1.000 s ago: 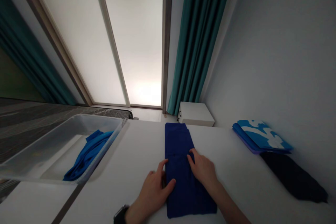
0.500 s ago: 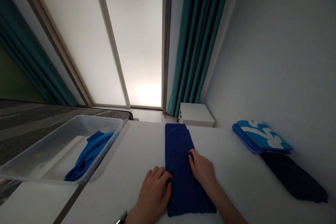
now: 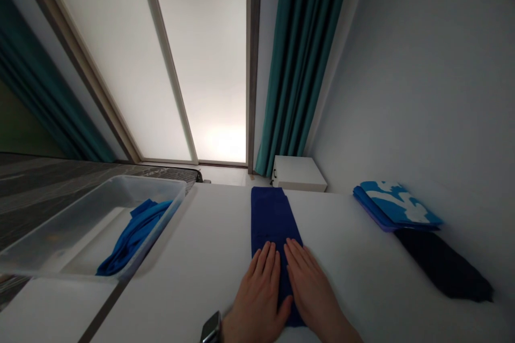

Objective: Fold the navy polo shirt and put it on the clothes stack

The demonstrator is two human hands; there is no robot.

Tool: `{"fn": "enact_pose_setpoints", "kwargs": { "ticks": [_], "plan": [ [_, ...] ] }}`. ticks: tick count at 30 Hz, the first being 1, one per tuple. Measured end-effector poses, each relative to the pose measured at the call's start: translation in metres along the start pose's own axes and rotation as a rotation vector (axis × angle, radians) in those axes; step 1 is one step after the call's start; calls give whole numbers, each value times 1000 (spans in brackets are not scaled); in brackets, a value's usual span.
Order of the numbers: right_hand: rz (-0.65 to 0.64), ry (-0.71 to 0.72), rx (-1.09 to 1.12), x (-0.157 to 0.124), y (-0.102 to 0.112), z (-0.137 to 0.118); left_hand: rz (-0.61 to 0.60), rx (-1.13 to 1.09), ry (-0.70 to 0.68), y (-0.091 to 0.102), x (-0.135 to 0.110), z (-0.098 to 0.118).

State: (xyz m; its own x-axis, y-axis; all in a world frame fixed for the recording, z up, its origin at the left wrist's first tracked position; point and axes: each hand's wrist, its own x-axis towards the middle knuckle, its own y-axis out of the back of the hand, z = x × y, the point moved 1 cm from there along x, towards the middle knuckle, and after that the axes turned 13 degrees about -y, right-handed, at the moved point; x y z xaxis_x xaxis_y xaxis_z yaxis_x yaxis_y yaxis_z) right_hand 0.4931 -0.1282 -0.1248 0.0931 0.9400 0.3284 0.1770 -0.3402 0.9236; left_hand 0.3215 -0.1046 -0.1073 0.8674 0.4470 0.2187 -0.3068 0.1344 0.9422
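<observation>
A dark blue folded garment lies as a long narrow strip on the white table, running away from me. My left hand rests flat on its near half, fingers stretched out together and pointing forward. Beside it my right hand also lies flat on the cloth, fingers straight. Neither hand grips anything. Much of the cloth's near part is hidden under the hands. A watch is on my left wrist.
At the left stands a clear plastic bin with a blue garment in it. On the right lie a stack of folded blue clothes and a black folded cloth. A white cabinet stands beyond the table.
Both hands have moved from the garment's side edges onto its top. Their curled fingers have straightened and now lie flat, close together.
</observation>
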Motion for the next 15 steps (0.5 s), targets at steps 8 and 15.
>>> {"fn": "enact_pose_setpoints", "kwargs": {
  "ticks": [8, 15],
  "plan": [
    [-155, -4, 49, -3, 0, 2, 13, 29, 21, -7, -3, 0],
    [-239, -18, 4, -1, 6, -3, -9, 33, 34, -7, -4, 4]
  ]
}}
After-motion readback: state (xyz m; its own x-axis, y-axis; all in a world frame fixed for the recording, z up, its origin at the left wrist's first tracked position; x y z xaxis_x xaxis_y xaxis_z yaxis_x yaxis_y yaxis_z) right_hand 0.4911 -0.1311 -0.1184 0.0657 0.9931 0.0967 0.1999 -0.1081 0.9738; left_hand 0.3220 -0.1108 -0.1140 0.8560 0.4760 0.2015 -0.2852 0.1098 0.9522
